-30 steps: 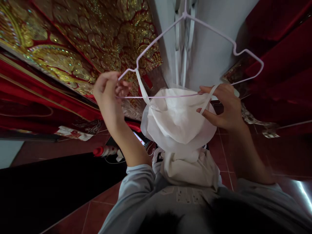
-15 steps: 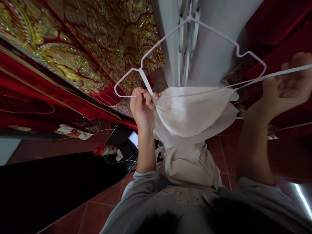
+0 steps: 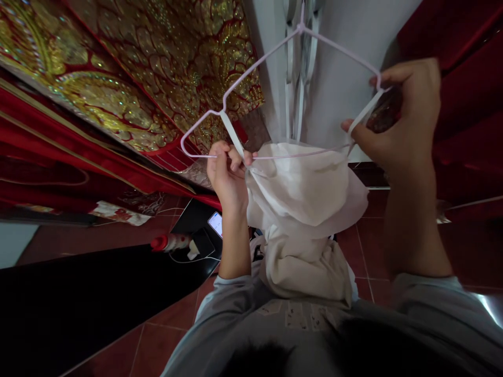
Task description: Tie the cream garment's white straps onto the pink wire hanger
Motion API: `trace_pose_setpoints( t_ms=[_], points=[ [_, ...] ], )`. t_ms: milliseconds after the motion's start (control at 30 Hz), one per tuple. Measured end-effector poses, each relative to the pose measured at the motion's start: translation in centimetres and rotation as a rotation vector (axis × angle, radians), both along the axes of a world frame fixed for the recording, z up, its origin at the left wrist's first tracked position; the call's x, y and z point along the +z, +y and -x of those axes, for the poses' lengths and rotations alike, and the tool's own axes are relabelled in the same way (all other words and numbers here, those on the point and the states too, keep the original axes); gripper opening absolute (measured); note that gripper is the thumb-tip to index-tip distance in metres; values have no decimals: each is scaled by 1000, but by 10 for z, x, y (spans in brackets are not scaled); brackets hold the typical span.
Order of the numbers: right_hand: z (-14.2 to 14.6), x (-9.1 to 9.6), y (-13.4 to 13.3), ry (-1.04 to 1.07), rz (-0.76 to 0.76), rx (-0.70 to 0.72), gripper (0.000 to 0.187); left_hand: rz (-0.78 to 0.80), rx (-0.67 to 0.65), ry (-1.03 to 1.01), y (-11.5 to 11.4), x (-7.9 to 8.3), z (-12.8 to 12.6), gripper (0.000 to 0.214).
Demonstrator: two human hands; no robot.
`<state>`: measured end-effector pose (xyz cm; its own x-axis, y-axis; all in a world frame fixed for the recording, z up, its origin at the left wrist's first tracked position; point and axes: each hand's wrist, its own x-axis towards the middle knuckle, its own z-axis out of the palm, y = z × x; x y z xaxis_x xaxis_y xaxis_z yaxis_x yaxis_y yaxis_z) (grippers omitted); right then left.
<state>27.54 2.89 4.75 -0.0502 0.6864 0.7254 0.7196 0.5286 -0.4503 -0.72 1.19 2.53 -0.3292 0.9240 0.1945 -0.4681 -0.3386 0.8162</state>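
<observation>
A pale pink hanger [image 3: 262,61] is in front of me, its hook running up past the top edge. My left hand [image 3: 228,173] is closed around its lower bar at the left, beside a white strap [image 3: 232,132] looped over the left notch. My right hand [image 3: 412,112] is at the right notch, thumb and index finger spread apart. The index finger touches the hanger, and the thumb touches another white strap [image 3: 366,112] that runs from the notch. Its other fingers are hidden. From both straps hangs a whitish garment [image 3: 304,183], bunched toward my lap.
Red and gold sequined garments [image 3: 157,68] hang at the left, dark red cloth [image 3: 471,120] at the right. Lower left, a dark table [image 3: 98,303] bears a lit phone [image 3: 216,224], a red-capped bottle [image 3: 168,242] and a cable. Red tiles [image 3: 173,314] cover the floor.
My right hand has come inward from the far right, bringing the right strap to the hanger's right notch. The garment's right side has drawn in. My left hand keeps its grip.
</observation>
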Motion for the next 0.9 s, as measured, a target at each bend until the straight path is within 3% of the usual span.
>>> trace_pose_setpoints(
  t_ms=[100, 167, 233, 300, 400, 467, 533, 667, 800, 900],
  points=[
    [12, 2, -15, 2, -336, -30, 58, -6, -21, -13, 0, -3, 0, 29],
    [23, -4, -27, 70, -430, 16, 46, 5, -28, 0, 0, -4, 2, 28],
    [36, -13, -38, 36, -303, 136, 37, 12, -33, 21, -1, -3, 4, 28],
    [50, -25, -45, -95, -58, 271, 34, -14, -39, 25, -2, -2, 7, 27],
    [65, -39, -46, -203, 117, 247, 32, -62, -60, 27, -4, -5, 9, 20],
    [70, -44, -44, -164, 114, 168, 31, -77, -59, 53, -6, -12, 10, 16],
    [71, -46, -42, -126, 94, 141, 30, -82, -73, 128, -10, -20, 12, 26],
    [68, -47, -39, -103, 72, 119, 28, -20, -221, 422, -29, -25, 22, 33],
    [66, -53, -37, -79, 36, 136, 26, -7, -244, 654, -53, -5, 38, 32],
    [66, -58, -35, -68, 18, 142, 25, -11, -287, 598, -58, 17, 51, 31]
  ],
)
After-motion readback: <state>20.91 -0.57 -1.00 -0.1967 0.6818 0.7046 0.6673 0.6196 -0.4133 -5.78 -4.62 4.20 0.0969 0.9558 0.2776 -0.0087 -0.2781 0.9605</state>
